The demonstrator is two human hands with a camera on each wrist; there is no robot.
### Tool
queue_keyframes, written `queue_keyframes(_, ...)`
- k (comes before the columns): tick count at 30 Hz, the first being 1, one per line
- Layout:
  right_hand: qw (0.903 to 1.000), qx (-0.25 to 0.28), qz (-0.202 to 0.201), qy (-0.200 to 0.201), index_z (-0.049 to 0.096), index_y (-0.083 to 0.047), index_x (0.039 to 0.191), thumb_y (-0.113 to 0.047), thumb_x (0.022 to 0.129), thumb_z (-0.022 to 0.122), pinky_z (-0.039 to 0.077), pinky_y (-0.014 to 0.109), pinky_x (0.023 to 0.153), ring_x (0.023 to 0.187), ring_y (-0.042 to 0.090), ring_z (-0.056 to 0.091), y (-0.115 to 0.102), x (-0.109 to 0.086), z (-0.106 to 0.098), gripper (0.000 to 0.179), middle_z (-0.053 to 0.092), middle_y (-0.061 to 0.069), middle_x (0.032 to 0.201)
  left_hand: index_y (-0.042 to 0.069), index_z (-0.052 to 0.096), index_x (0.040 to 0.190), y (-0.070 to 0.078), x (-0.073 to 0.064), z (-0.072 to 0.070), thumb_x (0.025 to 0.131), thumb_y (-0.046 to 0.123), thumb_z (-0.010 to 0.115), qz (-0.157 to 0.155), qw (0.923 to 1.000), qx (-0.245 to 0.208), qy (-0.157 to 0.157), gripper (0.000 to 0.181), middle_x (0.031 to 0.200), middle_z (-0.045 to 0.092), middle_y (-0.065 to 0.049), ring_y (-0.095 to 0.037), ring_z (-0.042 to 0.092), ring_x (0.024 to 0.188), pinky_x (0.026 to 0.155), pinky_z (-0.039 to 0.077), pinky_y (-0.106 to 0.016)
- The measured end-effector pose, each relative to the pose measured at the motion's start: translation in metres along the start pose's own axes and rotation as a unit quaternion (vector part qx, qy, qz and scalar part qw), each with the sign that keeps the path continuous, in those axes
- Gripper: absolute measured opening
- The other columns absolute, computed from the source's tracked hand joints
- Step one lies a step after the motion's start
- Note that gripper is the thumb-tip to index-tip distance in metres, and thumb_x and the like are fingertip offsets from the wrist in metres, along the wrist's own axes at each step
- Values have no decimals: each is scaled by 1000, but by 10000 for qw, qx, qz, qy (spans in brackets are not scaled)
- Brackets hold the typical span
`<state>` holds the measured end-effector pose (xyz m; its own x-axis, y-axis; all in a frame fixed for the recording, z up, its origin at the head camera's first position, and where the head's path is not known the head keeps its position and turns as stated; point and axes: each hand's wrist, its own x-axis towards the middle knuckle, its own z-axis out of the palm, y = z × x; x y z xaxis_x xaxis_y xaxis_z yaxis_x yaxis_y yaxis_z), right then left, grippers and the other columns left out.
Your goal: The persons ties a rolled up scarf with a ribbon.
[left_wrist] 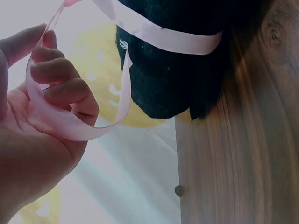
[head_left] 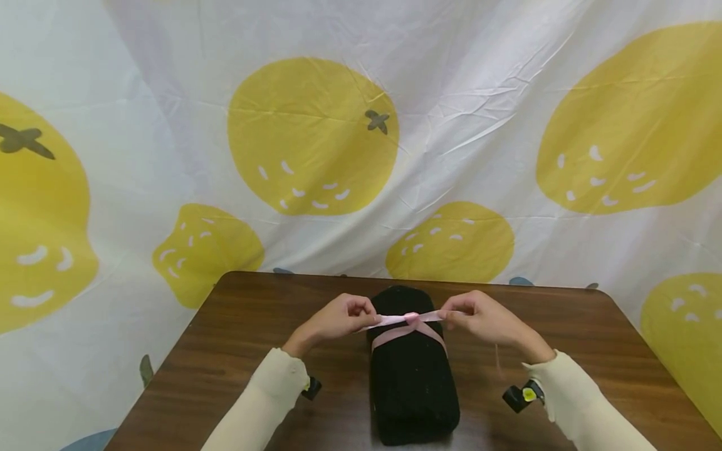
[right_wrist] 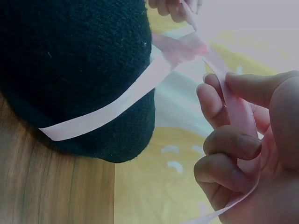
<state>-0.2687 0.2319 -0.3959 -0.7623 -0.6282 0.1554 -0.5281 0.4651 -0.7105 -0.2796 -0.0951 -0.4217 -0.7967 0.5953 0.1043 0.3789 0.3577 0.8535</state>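
A pink ribbon [head_left: 395, 335] goes round a black, fabric-covered oblong bundle [head_left: 414, 388] that lies on the table. On top of the bundle the ribbon crosses in a knot [head_left: 412, 318]. My left hand [head_left: 345, 314] pinches one ribbon end left of the knot; in the left wrist view its tail loops past the curled fingers [left_wrist: 60, 77]. The other end is pinched between thumb and fingers of my right hand [head_left: 482, 318], and in the right wrist view the ribbon runs on through the palm. Both ends stretch nearly straight out sideways from the knot.
The brown wooden table [head_left: 248, 326] reaches back to a white curtain [head_left: 186, 144] printed with yellow fruit. Small black wrist cameras sit at the left cuff [head_left: 311, 388] and the right cuff [head_left: 516, 398].
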Motion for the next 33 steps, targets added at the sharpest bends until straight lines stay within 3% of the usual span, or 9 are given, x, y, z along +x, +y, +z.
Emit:
queue_keyframes(4, 9999, 124, -17, -55, 71, -16, 93, -8, 97, 60, 47, 26, 63, 74, 14, 56, 0, -1, -1, 14, 67, 3, 82, 7, 70, 90, 1, -1, -1, 95, 20, 66, 19, 10000, 97, 0, 14, 66, 52, 3, -7, 42, 57, 53, 35, -22)
queue_keyframes(9, 9999, 114, 43, -45, 70, -13, 93, -5, 96, 59, 41, 24, 58, 69, 8, 49, 0, -2, -2, 14, 65, 4, 80, 8, 70, 90, -3, 0, -2, 95, 20, 66, -102, 9999, 122, 1, 13, 66, 52, 4, -8, 42, 57, 52, 34, -23)
queue_keyframes(21, 9997, 101, 224, -38, 68, -15, 84, -14, 98, 61, 33, 22, 51, 58, 5, 37, 2, -4, -3, 15, 60, 2, 74, 4, 69, 92, -8, -3, -6, 94, 20, 68, -225, 9997, -74, -30, 16, 66, 54, -2, -10, 46, 54, 48, 36, -24)
queue_keyframes(27, 9996, 143, 240, -73, 67, -14, 83, -13, 98, 60, 31, 21, 49, 55, 3, 34, 5, -6, -4, 16, 57, 5, 73, 1, 68, 93, -11, -4, -7, 95, 21, 67, -253, 9996, -44, -85, 20, 62, 53, 1, -9, 45, 52, 47, 35, -23)
queue_keyframes(33, 9997, 110, 214, -42, 69, -14, 86, -13, 98, 61, 32, 22, 48, 55, 4, 35, 7, -8, -6, 14, 60, -1, 75, -2, 67, 97, -13, -5, -10, 97, 21, 65, -321, 9992, -144, -163, 23, 64, 57, -5, -10, 47, 52, 48, 37, -23)
